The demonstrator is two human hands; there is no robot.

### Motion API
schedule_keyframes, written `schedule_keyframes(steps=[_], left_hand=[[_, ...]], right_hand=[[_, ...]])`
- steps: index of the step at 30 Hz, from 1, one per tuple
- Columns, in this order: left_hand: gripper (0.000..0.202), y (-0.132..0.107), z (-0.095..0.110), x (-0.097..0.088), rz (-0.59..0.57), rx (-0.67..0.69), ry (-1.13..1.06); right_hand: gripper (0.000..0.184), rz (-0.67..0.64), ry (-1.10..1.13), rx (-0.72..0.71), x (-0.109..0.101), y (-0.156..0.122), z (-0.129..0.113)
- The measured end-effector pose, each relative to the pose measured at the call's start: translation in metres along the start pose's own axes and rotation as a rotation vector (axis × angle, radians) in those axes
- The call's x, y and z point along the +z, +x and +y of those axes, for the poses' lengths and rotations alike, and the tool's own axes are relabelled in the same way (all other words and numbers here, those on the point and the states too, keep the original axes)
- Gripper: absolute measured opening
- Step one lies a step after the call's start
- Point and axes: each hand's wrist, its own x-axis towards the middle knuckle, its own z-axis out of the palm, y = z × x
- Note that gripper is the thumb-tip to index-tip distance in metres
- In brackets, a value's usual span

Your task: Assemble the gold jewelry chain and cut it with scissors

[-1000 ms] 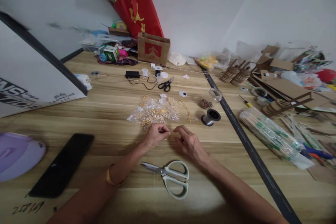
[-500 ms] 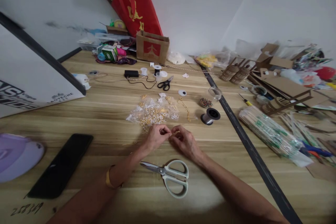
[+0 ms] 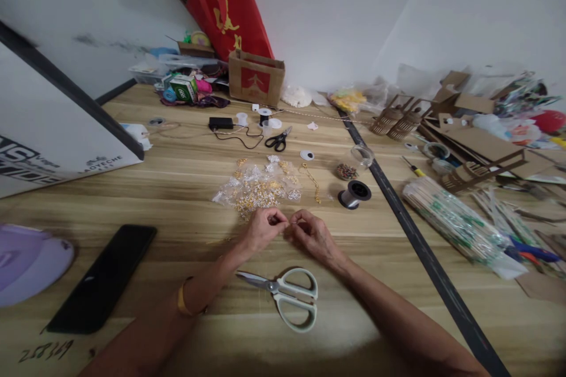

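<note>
My left hand (image 3: 263, 230) and my right hand (image 3: 312, 234) meet fingertip to fingertip above the wooden table, both pinched closed. Whatever sits between the fingers is too small to make out. Just beyond my left hand lies a heap of gold and silver beads (image 3: 259, 195) with clear plastic bags (image 3: 247, 179). A gold chain (image 3: 316, 185) rests past my right hand. Nearer to me, below both hands, are large scissors (image 3: 275, 288) with pale green handles, blades pointing left. To the right stand a spool of fine wire (image 3: 354, 194) and a clear jar of small mixed beads (image 3: 347, 171).
A black phone (image 3: 104, 277) and a purple cap (image 3: 33, 262) lie at left. Black scissors (image 3: 277, 140) and a black adapter (image 3: 221, 123) sit farther back. Wrapped sticks (image 3: 453, 224) lie at right. A white box (image 3: 57, 123) leans in from the left.
The fingertips of my right hand have shifted very slightly, with the gap between the two hands a touch different. Everything on the table stays in place.
</note>
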Motion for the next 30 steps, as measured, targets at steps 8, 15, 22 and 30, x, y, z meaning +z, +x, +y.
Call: schedule_keyframes(steps=[8, 15, 22, 30], left_hand=[[0.006, 0.0, -0.0018, 0.0002, -0.002, -0.004, -0.006], [0.006, 0.0007, -0.0052, 0.0019, -0.007, 0.016, -0.016], [0.004, 0.0014, -0.0042, -0.0004, -0.026, 0.005, -0.014], [0.004, 0.0018, -0.004, -0.0014, -0.063, -0.018, -0.04]], right_hand=[[0.024, -0.082, 0.164, 0.055, 0.0005, 0.0001, -0.005], [0.029, -0.056, 0.175, 0.047, -0.0003, 0.0013, -0.0057], [0.019, -0.009, -0.179, -0.138, -0.0062, 0.0022, -0.0023], [0.014, 0.012, -0.293, -0.213, -0.008, 0.0, -0.0073]])
